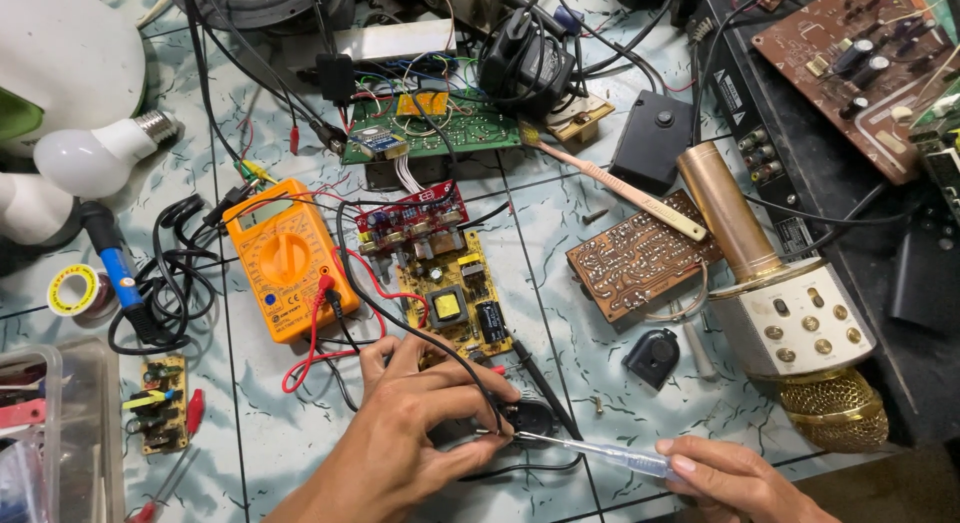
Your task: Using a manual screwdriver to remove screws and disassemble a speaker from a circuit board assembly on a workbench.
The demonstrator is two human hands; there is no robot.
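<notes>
My left hand pinches a small black round part low in the middle of the tiled bench, with black leads running from it. My right hand grips the clear handle of a screwdriver, and its metal tip touches the black part. Just above my left hand lies a yellow circuit board with a red board on its upper end. An orange multimeter with red and black leads lies to the left of the boards.
A gold karaoke microphone and a brown circuit board lie to the right. A green board, a black adapter and tangled wires fill the back. A soldering iron, solder reel and bulb lie left.
</notes>
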